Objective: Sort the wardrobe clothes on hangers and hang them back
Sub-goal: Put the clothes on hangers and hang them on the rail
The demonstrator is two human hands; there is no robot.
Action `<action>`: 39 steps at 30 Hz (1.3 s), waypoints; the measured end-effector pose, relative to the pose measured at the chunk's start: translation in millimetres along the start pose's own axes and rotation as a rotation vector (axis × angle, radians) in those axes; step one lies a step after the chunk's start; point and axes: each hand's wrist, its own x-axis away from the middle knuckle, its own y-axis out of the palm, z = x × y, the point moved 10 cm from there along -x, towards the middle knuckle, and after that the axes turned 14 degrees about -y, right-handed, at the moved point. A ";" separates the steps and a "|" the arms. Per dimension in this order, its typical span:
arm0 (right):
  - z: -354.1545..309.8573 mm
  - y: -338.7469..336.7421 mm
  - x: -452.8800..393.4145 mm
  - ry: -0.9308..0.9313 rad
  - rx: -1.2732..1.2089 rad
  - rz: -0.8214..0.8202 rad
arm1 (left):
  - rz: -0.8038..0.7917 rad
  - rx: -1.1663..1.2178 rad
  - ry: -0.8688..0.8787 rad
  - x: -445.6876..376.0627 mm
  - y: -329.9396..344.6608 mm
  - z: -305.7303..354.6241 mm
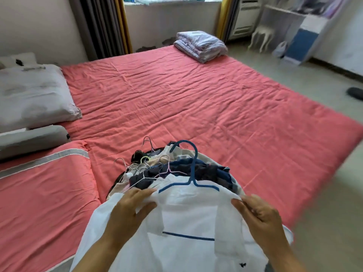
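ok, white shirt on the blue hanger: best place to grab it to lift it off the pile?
Probably by the blue hanger, at the neck just below the hook, coming from above. The hook stands up clear of the white shirt and the clothes pile, while the left hand and right hand pinch only loose shoulder fabric.

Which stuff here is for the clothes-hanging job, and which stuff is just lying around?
For the job:
- white garment, gripped by the left hand and right hand
- blue hanger inside it
- pile of dark clothes on wire hangers

Just lying about:
- folded quilt
- grey pillow
- bolster
- white stool
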 end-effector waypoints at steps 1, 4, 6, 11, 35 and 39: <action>-14.6 -20.7 18.2 0.028 -0.008 0.056 | 0.000 0.024 0.098 10.3 -3.8 21.0; -46.3 -72.0 63.3 0.152 -0.116 0.206 | 0.001 0.143 0.304 38.8 -12.0 69.1; -70.4 -108.2 89.4 0.176 -0.101 0.262 | -0.028 0.192 0.398 57.4 -12.9 100.4; -138.2 -204.0 140.2 0.190 0.051 0.395 | -0.122 0.257 0.666 96.4 -15.1 198.6; -444.1 -443.3 457.4 0.185 1.015 0.910 | -0.577 0.747 1.167 413.9 41.1 528.6; -501.6 -467.0 531.3 0.158 1.096 1.094 | -0.853 0.876 1.112 504.0 42.2 563.0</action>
